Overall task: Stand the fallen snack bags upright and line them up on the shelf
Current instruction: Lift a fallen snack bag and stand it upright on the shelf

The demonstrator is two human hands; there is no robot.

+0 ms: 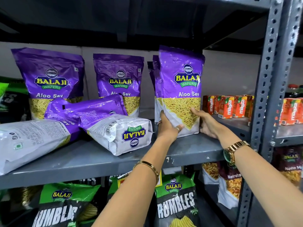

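A purple Aloo Sev bag (181, 82) stands upright at the right end of the grey shelf (101, 159), in front of another purple bag (155, 82). My left hand (167, 126) grips its lower left corner and my right hand (206, 122) holds its lower right side. Two more purple bags stand upright further back, one at the left (49, 79) and one in the middle (118, 79). Three bags lie fallen on the shelf: a white-backed one (124, 133) in the middle, a purple one (85, 108) behind it, and a large one (29, 140) at the far left.
A perforated grey steel upright (268, 89) bounds the shelf on the right. Orange juice cartons (229, 105) stand on the neighbouring shelf beyond it. Green and black Crumbles bags (177, 203) and Navratan bags (229, 185) fill the shelf below. Another shelf board hangs overhead.
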